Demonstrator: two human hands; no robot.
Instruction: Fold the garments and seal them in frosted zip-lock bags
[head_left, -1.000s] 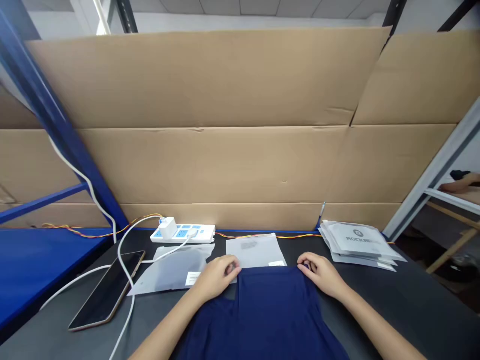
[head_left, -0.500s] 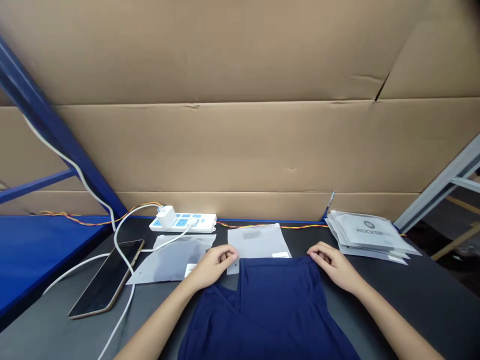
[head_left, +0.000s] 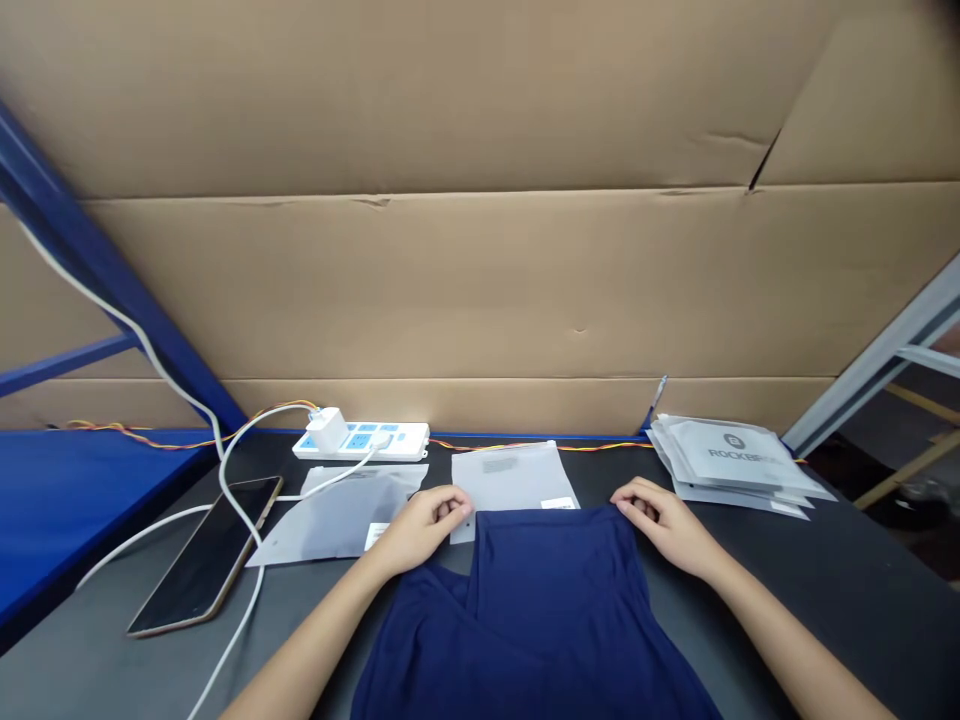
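One garment (head_left: pixel 559 620), likely soft, light, best held by corners: left hand (head_left: pixel 422 530) at eleven o'clock, right hand (head_left: pixel 666 522) at one, fingers pinching it

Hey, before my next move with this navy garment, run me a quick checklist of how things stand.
1. Right hand at the garment's far right corner: ok, fingertips are on it.
2. Left hand gripping the far left corner: cannot tell; fingertips are right beside it, contact unclear.
3. Navy garment smooth all over: not ok, creases show on the nearer part.
4. Garment off the middle plastic bag: not ok, its far edge overlaps the bag.
5. Garment clear of the white cable: ok, the cable lies off to the left.
6. Near edge straight: cannot tell, it's out of view.
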